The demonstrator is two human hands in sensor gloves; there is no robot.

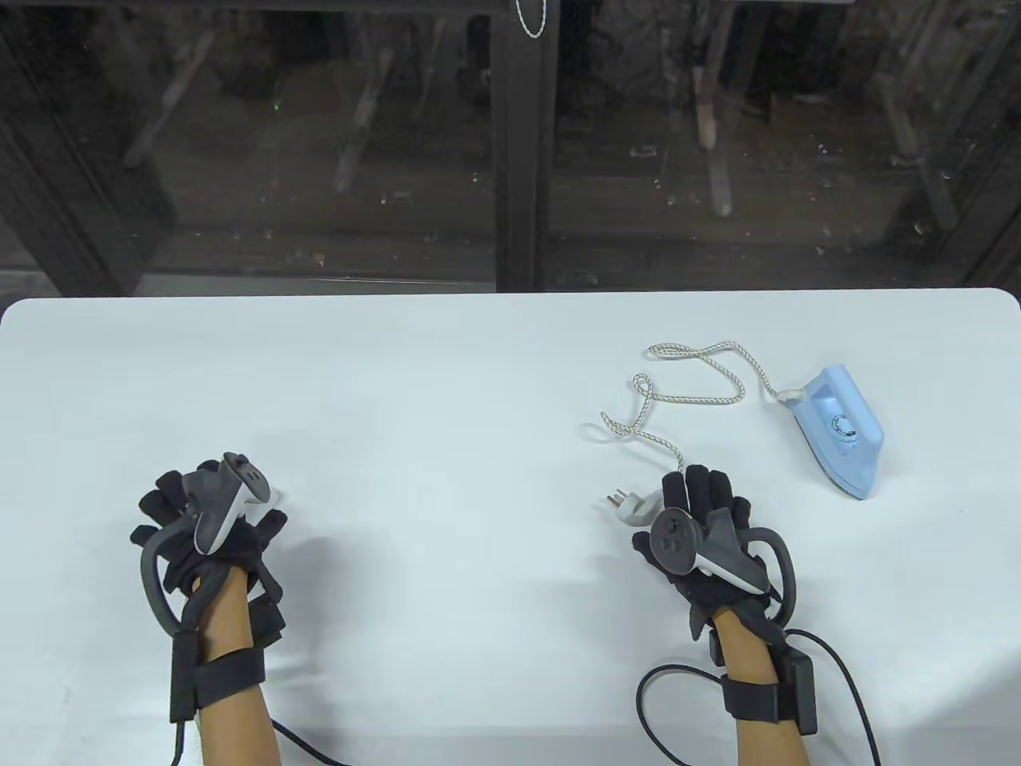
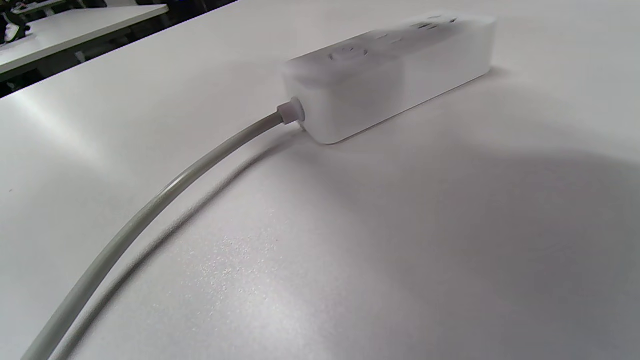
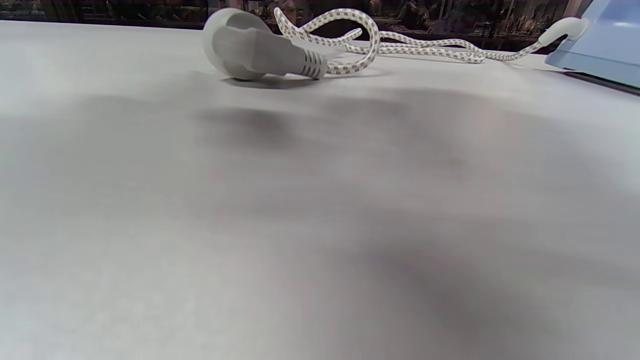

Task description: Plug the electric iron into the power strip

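Pale blue iron (image 1: 839, 428), white-and-tan flecked cord (image 1: 692, 392), grey plug (image 3: 260, 50), white power strip (image 2: 390, 75), black-gloved hands.

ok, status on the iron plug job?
Both hands empty: left hand low on the table; right hand beside the plug, not gripping. Plug lies loose, power strip unplugged-into. Iron far right. Nothing blocking.

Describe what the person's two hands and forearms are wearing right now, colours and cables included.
Both the left hand and right hand wear black fabric gloves. A grey and white controller-shaped tracker with a grey ring sits on the back of each. Forearms are bare, without sleeves, each circled by a black wrist strap. A black box sits at the right wrist, and black cables trail off toward the bottom edge.
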